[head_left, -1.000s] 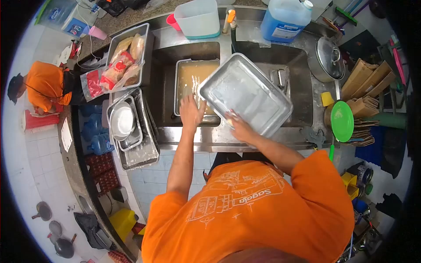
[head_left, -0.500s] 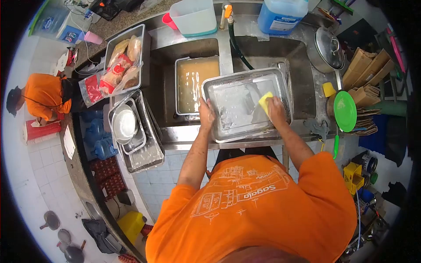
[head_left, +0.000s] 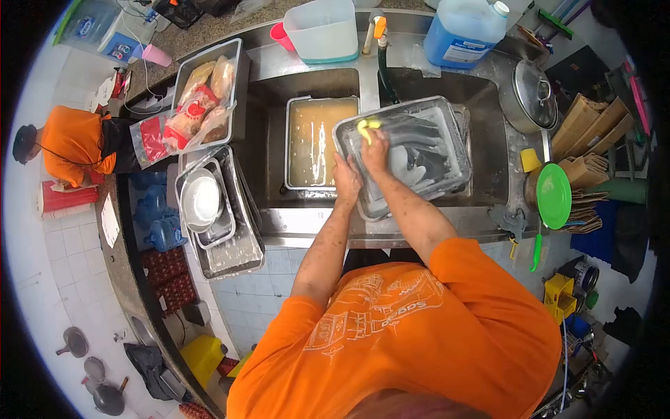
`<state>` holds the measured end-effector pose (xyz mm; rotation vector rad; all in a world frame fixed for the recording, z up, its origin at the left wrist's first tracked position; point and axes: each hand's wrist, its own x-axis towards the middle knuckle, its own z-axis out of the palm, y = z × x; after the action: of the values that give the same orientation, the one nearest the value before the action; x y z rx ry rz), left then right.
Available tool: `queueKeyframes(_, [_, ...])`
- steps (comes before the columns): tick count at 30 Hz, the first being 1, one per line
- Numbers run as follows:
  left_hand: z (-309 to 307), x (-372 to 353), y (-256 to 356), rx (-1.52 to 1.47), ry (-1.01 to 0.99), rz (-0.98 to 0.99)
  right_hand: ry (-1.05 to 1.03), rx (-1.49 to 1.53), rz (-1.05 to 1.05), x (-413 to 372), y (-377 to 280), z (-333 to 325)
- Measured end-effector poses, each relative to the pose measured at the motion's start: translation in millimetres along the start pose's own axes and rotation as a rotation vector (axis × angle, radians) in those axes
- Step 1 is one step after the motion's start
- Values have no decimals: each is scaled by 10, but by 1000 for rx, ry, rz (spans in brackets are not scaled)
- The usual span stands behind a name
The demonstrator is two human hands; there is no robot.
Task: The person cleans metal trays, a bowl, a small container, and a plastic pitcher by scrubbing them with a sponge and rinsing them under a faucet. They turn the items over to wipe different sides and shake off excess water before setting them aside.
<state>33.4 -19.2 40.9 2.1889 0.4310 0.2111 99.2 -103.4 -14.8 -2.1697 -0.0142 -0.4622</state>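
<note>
"what does my remote feed show?"

"the left hand [head_left: 347,180] grips the left edge of a rectangular silver metal tray [head_left: 436,140], slanted across the right basin [head_left: 490,157] of a steel sink [head_left: 300,220]."

"and the right hand [head_left: 375,153]?"

"i see its fingers closed around a small yellow sponge [head_left: 364,126], near the tray's soapy upper-left corner."

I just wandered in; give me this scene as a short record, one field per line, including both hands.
Place: double stainless-steel sink
Left hand: holding the left edge of a silver rectangular metal tray
Right hand: pressing a small yellow sponge onto the tray, near its far left corner
Tray surface: streaked with white suds
Left basin: another rectangular metal pan holding cloudy tan water
Rear ledge: translucent plastic jug of blue liquid
</note>
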Motion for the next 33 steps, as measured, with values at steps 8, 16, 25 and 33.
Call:
queueKeyframes(8, [6, 181, -305, -115, 44, -50, -443, 37, -257, -192, -5, 126])
queueKeyframes(16, [36, 212, -262, -166, 78, -49, -518, -343, -285, -66, -331, 50])
queueKeyframes(25, [105, 259, -450, -117, 81, -47, -1080, 81, -437, -690, 171, -868])
queueKeyframes(33, [103, 196, -446, -72, 43, -94, -678, -186, -221, -733, 62, -381])
